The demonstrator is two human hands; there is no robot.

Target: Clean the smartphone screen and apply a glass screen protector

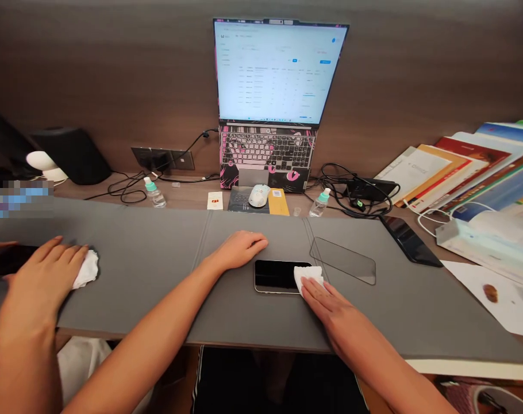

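Observation:
A smartphone [275, 275] lies face up on the grey desk mat, its dark screen showing. Over its right end my right hand [324, 294] presses a folded white tissue [308, 272] under its fingers. My left hand [243, 248] rests on the mat just beyond the phone's upper left corner, touching nothing else; its fingers point right, the thumb slightly apart. A clear screen protector [345, 261] with a thin black border lies to the right of the phone, apart from it.
At left, another person's hand [50, 270] holds a white tissue [87, 269] by a dark phone. Behind stand an open laptop [268, 155], a mouse [258, 195] and two small bottles [320, 202]. Rightward lie a black phone [410, 241], white paper [472, 287], a tissue pack [481, 241] and books.

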